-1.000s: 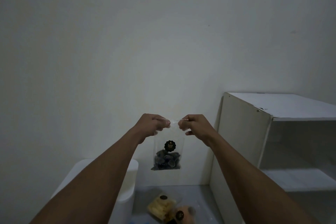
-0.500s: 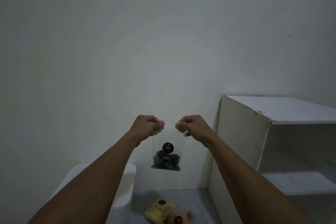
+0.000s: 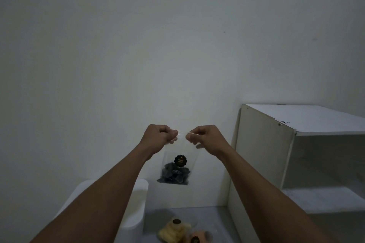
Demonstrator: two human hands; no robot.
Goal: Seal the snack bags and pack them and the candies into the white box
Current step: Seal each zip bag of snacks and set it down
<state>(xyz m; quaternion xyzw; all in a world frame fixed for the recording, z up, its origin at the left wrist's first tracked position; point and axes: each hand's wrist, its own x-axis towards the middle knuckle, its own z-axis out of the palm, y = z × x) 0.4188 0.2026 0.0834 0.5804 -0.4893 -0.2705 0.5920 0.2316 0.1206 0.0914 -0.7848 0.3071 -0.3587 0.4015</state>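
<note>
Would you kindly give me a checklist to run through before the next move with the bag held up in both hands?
1. Grip: left hand and right hand each pinch the top edge of the clear bag: ok.
2. Bag hangs upright, with the dark snacks at its bottom: ok.
3. Top strip closed across its full width: cannot tell, as it is too faint between the hands.
4. Other bags in sight: yellow snack bag and orange snack bag lie below on the grey surface: ok.
5. White container open and ready to receive: cannot tell, as it is largely hidden.
</note>
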